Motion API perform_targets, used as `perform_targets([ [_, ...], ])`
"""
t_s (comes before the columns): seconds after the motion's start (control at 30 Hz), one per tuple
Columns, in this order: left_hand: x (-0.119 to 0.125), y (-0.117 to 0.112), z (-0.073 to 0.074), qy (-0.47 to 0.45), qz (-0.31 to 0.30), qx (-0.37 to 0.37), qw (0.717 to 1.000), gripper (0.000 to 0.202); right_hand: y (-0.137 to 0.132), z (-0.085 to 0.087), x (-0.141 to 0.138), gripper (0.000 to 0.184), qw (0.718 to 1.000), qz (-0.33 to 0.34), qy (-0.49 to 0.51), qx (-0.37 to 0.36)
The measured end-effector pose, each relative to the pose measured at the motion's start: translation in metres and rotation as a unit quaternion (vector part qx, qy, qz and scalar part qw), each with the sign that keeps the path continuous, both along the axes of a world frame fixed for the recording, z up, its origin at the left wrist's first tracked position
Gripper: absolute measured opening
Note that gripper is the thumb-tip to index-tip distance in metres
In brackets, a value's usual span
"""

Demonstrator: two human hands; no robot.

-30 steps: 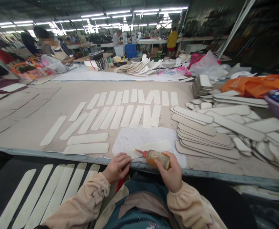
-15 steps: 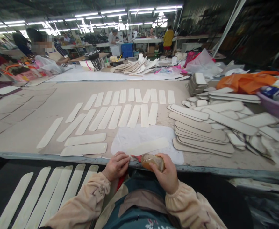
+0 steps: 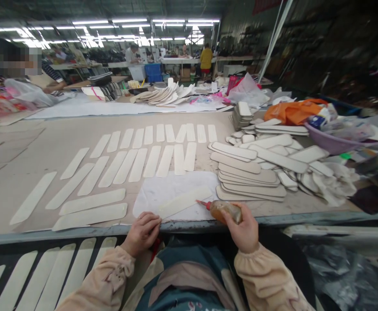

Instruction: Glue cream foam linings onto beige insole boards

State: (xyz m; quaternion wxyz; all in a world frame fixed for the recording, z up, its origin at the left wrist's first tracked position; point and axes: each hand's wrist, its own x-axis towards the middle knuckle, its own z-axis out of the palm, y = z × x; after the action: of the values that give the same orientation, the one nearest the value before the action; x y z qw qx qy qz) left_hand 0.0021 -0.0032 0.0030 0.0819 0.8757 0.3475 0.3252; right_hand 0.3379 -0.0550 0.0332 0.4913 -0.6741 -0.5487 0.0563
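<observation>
The right hand [image 3: 245, 229] grips a bottle [image 3: 223, 211], nozzle [image 3: 203, 203] angled apparently to reach a strip [image 3: 185, 201] on a sheet [image 3: 150, 192], near side of the surface [image 3: 46, 160]; the left hand [image 3: 143, 233], grip unclear, touches the strip's left end, seemingly steadying it.

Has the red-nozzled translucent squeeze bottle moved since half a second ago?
Yes. Against the flat white round-cornered sheet, the bottle shifted right, its nozzle crossing from left of centre to right.
</observation>
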Motion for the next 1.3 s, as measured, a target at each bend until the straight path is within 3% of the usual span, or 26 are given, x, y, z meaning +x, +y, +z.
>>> perform_targets([
  [0.13, 0.001, 0.0, 0.001, 0.004, 0.002, -0.004, 1.0, 0.024, 0.0, 0.003, 0.015, 0.031, 0.998, -0.054, -0.03, 0.021],
  [0.27, 0.002, -0.001, 0.003, 0.002, 0.003, -0.004, 1.0, 0.022, -0.001, 0.01, 0.011, 0.03, 0.994, -0.059, -0.074, 0.057],
  [0.53, 0.004, -0.002, 0.006, -0.006, 0.008, -0.019, 1.0, 0.021, 0.001, 0.006, -0.051, 0.026, 0.994, 0.097, 0.022, 0.035],
  [0.63, 0.005, -0.002, 0.007, -0.004, 0.01, -0.019, 1.0, 0.018, 0.006, 0.002, -0.063, 0.024, 0.992, 0.121, 0.022, 0.033],
  [0.73, 0.005, -0.002, 0.008, -0.001, 0.014, -0.021, 1.0, 0.017, 0.009, 0.0, -0.051, 0.024, 0.995, 0.092, 0.009, 0.035],
  [1.0, 0.005, 0.0, 0.01, 0.003, 0.02, -0.024, 1.0, 0.018, 0.01, -0.003, 0.014, 0.033, 0.996, -0.075, -0.005, 0.04],
  [1.3, 0.004, 0.004, 0.004, 0.007, 0.042, -0.005, 0.999, 0.016, 0.03, -0.008, 0.016, 0.033, 0.994, -0.097, 0.008, 0.05],
])
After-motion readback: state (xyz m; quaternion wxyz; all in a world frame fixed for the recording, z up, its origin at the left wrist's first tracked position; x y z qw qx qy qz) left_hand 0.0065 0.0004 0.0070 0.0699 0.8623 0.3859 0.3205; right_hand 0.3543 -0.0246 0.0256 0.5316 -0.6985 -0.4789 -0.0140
